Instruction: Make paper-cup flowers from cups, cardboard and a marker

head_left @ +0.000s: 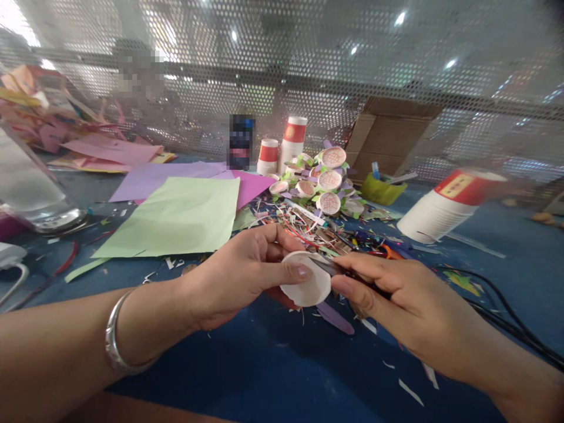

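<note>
My left hand (253, 273), with a silver bangle at its wrist, pinches a round white paper cup bottom (311, 288) with a ragged edge. The thumb lies flat on the disc and the fingers are behind it. From the right, my right hand (392, 299) grips a slim dark tool (326, 267) that looks like a craft knife. Its blade reaches over the disc's upper right rim; whether it cuts in, I cannot tell. Most of the handle is hidden by the fingers. Just below the disc, a purple paper strip (335, 318) lies on the table.
Behind my hands lie paper scraps (304, 226), decorated paper discs (329, 180) and orange-handled scissors (390, 252). Stacked paper cups (436, 217) lean at right. Green paper (180, 214) and a glass (48, 200) are left. A black cable (497, 311) crosses the right side.
</note>
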`<action>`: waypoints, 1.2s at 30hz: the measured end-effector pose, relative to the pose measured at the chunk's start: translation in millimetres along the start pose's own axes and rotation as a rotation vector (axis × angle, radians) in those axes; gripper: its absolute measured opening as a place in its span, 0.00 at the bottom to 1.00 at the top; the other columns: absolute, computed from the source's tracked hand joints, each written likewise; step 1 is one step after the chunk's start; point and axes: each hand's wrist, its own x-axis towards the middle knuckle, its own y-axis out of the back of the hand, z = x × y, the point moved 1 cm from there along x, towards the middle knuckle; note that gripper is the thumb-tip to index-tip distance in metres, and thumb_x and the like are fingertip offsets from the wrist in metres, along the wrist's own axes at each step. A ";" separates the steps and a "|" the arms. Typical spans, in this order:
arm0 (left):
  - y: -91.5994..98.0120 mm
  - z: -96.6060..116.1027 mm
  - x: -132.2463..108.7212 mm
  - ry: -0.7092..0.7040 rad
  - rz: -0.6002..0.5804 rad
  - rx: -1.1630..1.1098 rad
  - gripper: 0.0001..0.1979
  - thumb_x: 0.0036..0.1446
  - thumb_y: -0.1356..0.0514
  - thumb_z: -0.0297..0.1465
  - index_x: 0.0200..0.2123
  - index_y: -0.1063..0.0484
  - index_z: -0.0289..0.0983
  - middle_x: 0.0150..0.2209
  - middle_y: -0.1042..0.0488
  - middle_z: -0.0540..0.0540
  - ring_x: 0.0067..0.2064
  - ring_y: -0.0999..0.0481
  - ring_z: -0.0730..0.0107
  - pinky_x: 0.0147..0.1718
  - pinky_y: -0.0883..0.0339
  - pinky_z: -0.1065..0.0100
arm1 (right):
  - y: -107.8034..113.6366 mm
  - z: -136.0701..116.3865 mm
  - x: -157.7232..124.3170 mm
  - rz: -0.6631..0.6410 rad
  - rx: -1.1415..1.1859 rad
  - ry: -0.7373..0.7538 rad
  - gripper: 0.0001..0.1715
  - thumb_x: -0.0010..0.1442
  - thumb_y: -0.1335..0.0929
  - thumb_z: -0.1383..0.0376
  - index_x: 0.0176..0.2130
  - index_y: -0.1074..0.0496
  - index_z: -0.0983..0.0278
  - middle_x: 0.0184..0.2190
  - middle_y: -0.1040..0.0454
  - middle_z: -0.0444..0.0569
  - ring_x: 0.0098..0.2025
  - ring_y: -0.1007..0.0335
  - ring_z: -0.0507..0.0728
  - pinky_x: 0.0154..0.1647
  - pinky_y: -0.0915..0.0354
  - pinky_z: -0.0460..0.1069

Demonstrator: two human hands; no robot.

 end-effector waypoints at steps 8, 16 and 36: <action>-0.3 3.9 -0.4 0.020 -0.030 -0.045 0.15 0.55 0.29 0.28 0.37 0.34 0.34 0.29 0.21 0.49 0.30 0.22 0.75 0.25 0.25 0.77 | 2.1 -0.6 -3.6 0.046 -0.038 0.043 0.19 0.71 0.36 0.54 0.31 0.32 0.60 0.25 0.28 0.41 0.26 0.35 0.50 0.25 0.40 0.45; 1.6 3.2 -1.2 0.023 -0.067 -0.075 0.14 0.55 0.29 0.26 0.37 0.34 0.35 0.29 0.20 0.49 0.30 0.21 0.74 0.25 0.23 0.76 | 7.2 -4.9 -2.7 0.031 -0.079 0.067 0.19 0.71 0.35 0.57 0.29 0.33 0.61 0.24 0.27 0.41 0.26 0.33 0.50 0.25 0.39 0.44; 2.1 4.2 -0.6 0.037 -0.001 -0.071 0.11 0.55 0.30 0.26 0.37 0.30 0.34 0.31 0.22 0.50 0.30 0.22 0.76 0.24 0.26 0.78 | 6.4 0.8 -1.4 0.055 -0.129 0.029 0.23 0.71 0.37 0.52 0.28 0.32 0.61 0.27 0.24 0.46 0.26 0.31 0.53 0.26 0.38 0.48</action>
